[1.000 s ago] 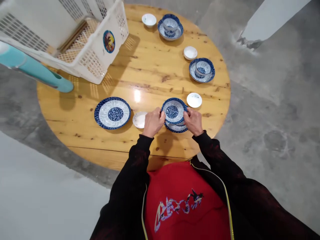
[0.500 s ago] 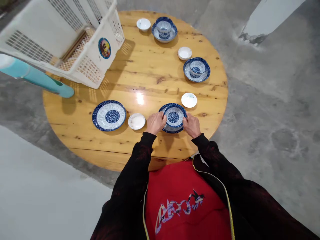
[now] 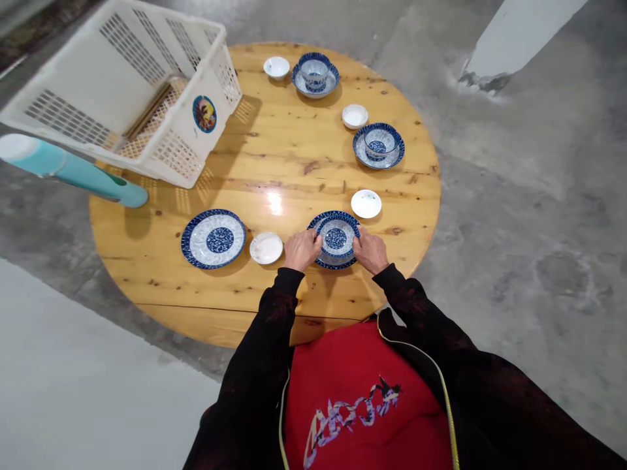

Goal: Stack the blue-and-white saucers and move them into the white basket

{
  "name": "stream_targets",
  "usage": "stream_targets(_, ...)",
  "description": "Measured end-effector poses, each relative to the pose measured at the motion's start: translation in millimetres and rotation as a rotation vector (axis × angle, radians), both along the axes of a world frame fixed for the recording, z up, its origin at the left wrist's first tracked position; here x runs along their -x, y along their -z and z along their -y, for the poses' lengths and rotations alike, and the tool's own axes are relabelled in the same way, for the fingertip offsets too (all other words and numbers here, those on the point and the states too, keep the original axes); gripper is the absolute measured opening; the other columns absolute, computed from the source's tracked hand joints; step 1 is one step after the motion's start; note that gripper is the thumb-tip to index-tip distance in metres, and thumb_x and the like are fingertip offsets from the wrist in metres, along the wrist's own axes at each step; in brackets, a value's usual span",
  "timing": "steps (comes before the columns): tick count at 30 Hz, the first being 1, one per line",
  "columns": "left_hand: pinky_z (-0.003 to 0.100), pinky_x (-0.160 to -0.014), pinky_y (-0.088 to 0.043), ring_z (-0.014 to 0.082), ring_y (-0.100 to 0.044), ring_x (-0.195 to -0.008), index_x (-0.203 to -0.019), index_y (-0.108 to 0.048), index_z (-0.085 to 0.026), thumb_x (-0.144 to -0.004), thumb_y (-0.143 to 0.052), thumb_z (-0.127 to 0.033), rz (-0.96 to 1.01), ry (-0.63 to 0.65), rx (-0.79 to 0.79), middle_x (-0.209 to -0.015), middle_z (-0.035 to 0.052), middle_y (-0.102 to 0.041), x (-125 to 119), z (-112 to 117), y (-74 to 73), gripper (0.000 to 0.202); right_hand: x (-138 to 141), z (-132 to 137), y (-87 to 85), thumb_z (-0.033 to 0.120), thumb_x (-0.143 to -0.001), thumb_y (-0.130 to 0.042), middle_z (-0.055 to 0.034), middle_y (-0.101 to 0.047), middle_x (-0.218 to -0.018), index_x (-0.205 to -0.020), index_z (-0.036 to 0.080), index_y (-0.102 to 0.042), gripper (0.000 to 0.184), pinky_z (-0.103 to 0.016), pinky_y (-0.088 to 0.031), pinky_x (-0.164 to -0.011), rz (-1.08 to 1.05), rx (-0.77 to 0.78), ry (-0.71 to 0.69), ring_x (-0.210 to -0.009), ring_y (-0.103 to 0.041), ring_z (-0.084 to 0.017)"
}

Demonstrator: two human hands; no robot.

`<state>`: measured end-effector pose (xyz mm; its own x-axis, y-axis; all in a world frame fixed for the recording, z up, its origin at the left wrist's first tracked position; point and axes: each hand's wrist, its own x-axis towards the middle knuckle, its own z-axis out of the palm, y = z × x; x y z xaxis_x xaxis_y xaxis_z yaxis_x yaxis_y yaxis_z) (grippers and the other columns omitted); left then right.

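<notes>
My left hand [image 3: 302, 249] and right hand [image 3: 370, 250] each grip one side of the blue-patterned bowl [image 3: 336, 235], which sits on its matching plate [image 3: 325, 262] at the near edge of the tabletop [image 3: 289, 170], between two small white dishes [image 3: 266, 248], with the white crate [image 3: 127, 98] far left
</notes>
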<state>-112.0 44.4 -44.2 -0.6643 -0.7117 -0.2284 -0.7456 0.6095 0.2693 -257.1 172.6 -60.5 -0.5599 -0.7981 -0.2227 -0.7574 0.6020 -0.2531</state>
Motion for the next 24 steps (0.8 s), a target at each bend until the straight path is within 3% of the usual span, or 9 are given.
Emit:
stream_targets(5, 0.030, -0.071, -0.041, 0.0267, -0.066, -0.087, -0.088, -0.061, -0.020, -0.093, -0.040, -0.046, -0.071, -0.085, -0.081, -0.085, 0.0107, -0.071, -2.7, 0.7, 4.1, 0.034, 1.0, -2.9, 1.9, 0.034, -0.096, -0.039, -0.0139, -0.071, -0.091, -0.123, 0.013, -0.054, 0.038, -0.033, -0.043, -0.072, 0.074, 0.063, 0.019, -0.083, -0.066, -0.028)
stream_targets(9, 0.028, -0.070, -0.042, 0.0222, -0.067, -0.076, -0.089, -0.059, -0.019, -0.095, -0.036, -0.044, -0.150, -0.076, -0.315, -0.074, 0.0070, -0.069, 1.1, 2.9, 14.3, 0.035, -0.4, -2.0, 7.9, 0.032, -0.096, -0.039, -0.0043, -0.066, -0.064, -0.097, 0.014, -0.058, 0.026, -0.027, -0.044, -0.068, 0.362, 0.160, 0.089, -0.063, -0.065, -0.020)
stream_targets(12, 0.028, -0.069, -0.043, 0.0202, -0.066, -0.070, -0.086, -0.059, -0.018, -0.096, -0.033, -0.041, -0.174, -0.115, -0.435, -0.074, 0.0061, -0.069, 5.7, 3.6, 21.6, 0.036, -1.0, 1.5, 14.7, 0.026, -0.093, -0.043, 0.0002, -0.061, -0.054, -0.087, 0.017, -0.055, 0.017, -0.024, -0.044, -0.062, 0.502, 0.216, 0.172, -0.053, -0.062, -0.016)
stream_targets(15, 0.028, -0.069, -0.044, 0.0205, -0.066, -0.071, -0.084, -0.059, -0.018, -0.095, -0.033, -0.038, -0.175, -0.140, -0.441, -0.075, 0.0064, -0.068, 9.2, 1.3, 21.8, 0.034, -0.9, 3.3, 19.7, 0.024, -0.091, -0.044, 0.0014, -0.059, -0.051, -0.079, 0.020, -0.050, 0.014, -0.023, -0.042, -0.053, 0.599, 0.268, 0.241, -0.046, -0.059, -0.015)
stream_targets(19, 0.027, -0.067, -0.043, 0.0207, -0.066, -0.072, -0.080, -0.059, -0.019, -0.093, -0.038, -0.033, -0.174, -0.164, -0.380, -0.071, 0.0056, -0.066, 9.6, -10.3, 10.8, 0.029, -0.9, -4.4, 16.9, 0.020, -0.089, -0.042, 0.0030, -0.054, -0.046, -0.073, 0.021, -0.045, 0.016, -0.022, -0.038, -0.047, 0.707, 0.303, 0.274, -0.041, -0.056, -0.014)
stream_targets(24, 0.026, -0.062, -0.042, 0.0184, -0.063, -0.069, -0.078, -0.056, -0.019, -0.093, -0.038, -0.034, -0.265, -0.193, -0.305, -0.068, 0.0038, -0.063, 4.9, -41.7, -5.2, 0.028, 3.4, -28.3, 3.9, 0.021, -0.089, -0.042, 0.0012, -0.056, -0.054, -0.072, 0.020, -0.048, 0.018, -0.023, -0.035, -0.053, 0.558, 0.394, 0.160, -0.050, -0.055, -0.014)
